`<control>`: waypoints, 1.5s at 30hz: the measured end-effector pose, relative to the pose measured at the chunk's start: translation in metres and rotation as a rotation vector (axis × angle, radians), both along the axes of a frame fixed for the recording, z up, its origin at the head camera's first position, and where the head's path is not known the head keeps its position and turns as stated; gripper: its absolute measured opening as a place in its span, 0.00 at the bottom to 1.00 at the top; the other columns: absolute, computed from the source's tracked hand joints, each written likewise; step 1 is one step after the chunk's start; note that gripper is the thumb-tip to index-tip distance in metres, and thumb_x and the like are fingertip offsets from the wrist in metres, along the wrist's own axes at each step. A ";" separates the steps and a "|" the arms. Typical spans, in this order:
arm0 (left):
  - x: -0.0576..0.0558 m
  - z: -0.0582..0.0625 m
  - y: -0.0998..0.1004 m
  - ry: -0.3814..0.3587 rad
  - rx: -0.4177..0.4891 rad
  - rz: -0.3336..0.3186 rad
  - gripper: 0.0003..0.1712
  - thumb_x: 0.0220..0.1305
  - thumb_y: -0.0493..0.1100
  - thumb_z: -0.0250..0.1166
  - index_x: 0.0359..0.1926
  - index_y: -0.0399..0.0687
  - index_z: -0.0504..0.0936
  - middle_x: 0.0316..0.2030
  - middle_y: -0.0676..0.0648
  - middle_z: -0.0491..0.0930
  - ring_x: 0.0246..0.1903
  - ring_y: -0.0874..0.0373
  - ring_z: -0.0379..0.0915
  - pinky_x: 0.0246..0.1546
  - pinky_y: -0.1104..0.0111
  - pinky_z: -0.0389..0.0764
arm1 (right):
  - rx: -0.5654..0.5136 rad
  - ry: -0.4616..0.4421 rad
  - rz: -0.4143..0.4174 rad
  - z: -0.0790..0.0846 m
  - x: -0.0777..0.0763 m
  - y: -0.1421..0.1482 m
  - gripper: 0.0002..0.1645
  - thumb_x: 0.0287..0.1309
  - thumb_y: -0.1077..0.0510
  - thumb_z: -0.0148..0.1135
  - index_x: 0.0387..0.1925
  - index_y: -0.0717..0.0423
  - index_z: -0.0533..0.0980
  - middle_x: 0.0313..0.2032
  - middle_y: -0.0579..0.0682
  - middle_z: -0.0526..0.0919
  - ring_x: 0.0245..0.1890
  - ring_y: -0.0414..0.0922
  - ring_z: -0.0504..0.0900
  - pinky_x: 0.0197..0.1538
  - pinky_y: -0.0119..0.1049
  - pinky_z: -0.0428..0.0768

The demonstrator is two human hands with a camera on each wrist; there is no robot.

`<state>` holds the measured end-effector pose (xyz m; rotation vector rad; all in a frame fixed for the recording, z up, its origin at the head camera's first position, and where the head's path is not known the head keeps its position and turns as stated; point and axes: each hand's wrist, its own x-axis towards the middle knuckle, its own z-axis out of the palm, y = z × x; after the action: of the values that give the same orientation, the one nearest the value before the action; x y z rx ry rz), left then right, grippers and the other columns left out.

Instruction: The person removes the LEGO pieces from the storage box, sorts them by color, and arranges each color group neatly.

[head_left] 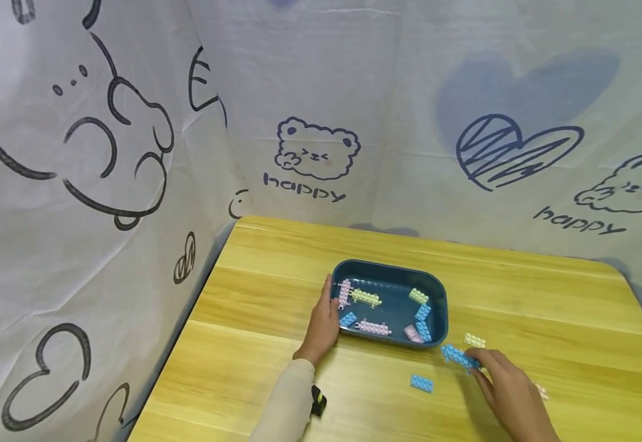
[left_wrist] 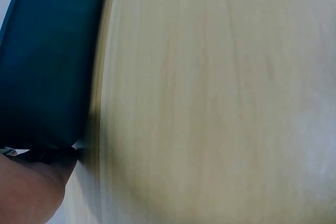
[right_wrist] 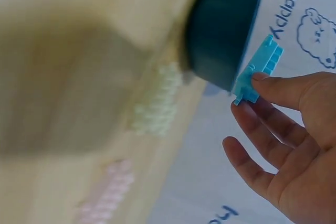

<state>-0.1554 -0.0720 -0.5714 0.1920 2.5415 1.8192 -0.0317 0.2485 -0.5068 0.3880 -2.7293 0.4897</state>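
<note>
In the head view, my left hand (head_left: pixel 321 328) holds the left end of a dark teal tub (head_left: pixel 389 268), thumb at the rim and fingers along the outer wall. Only part of that hand (left_wrist: pixel 29 190) shows at the corner in the left wrist view. Thumb and forefinger of my right hand (head_left: pixel 511 387) pinch a long blue toy brick (head_left: pixel 456 356) with side pegs, just off the tub's near right corner. The right wrist view shows this blue toy brick (right_wrist: pixel 257 69) tilted, the other fingers of the hand (right_wrist: pixel 294 129) loosely bent.
Pink bricks (head_left: pixel 374 327), yellow-green bricks (head_left: pixel 366 298) and blue bricks (head_left: pixel 423 330) lie in the tub. On the wooden table (head_left: pixel 254 294) are a blue brick (head_left: pixel 421 383), a pale yellow brick (head_left: pixel 475 340) and a pink one (head_left: pixel 542 390), partly hidden. Printed cloth (head_left: pixel 398 123) hangs behind.
</note>
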 end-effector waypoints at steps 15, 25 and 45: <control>0.000 0.000 0.001 0.003 0.004 0.001 0.34 0.83 0.34 0.43 0.83 0.39 0.45 0.80 0.36 0.51 0.76 0.38 0.52 0.76 0.47 0.55 | 0.031 -0.519 -0.108 -0.042 0.029 0.018 0.19 0.54 0.68 0.76 0.45 0.50 0.83 0.36 0.46 0.83 0.25 0.39 0.79 0.25 0.32 0.78; 0.000 -0.006 0.001 0.027 0.010 -0.003 0.34 0.83 0.34 0.43 0.83 0.37 0.45 0.80 0.36 0.51 0.76 0.37 0.53 0.76 0.47 0.55 | 0.030 -0.492 -0.105 -0.052 0.030 0.021 0.18 0.53 0.67 0.77 0.44 0.49 0.83 0.36 0.45 0.82 0.26 0.38 0.79 0.26 0.31 0.77; -0.001 -0.007 0.001 0.037 0.012 0.000 0.34 0.83 0.33 0.43 0.83 0.37 0.45 0.80 0.36 0.51 0.76 0.38 0.52 0.76 0.47 0.55 | -0.030 -0.199 -0.044 -0.040 0.021 0.016 0.34 0.57 0.62 0.77 0.65 0.60 0.75 0.51 0.61 0.81 0.48 0.61 0.82 0.44 0.62 0.84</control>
<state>-0.1561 -0.0708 -0.5787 0.2270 2.5550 1.8490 -0.0106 0.2650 -0.5464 0.2844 -2.9106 0.5860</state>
